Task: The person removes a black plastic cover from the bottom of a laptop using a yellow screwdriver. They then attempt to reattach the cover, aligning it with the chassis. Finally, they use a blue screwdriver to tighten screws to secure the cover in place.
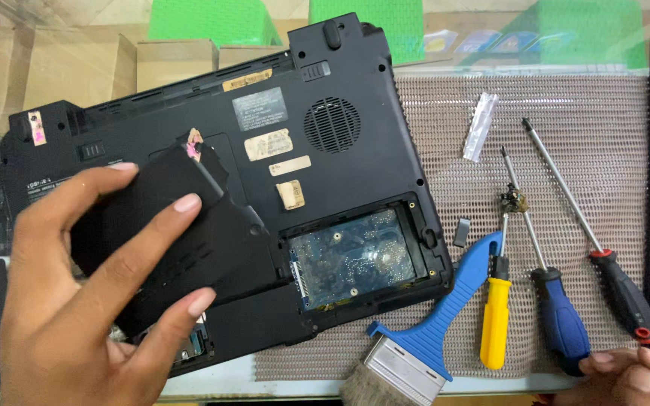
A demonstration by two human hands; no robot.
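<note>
At frame's corner — right hand (630, 376), cropped.

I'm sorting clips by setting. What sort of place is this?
Probably an electronics repair bench: an upturned laptop with its hard-drive bay open, screwdrivers and a brush on a mesh mat, and the left hand holding a black cover panel.

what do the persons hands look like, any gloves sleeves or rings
Both hands are bare: no gloves, rings or watch show. The left hand is seen to the wrist with no sleeve in view; its nails are short, neat and unpainted. Only the fingertips of the right hand show at the lower edge, nails likewise plain.
</note>
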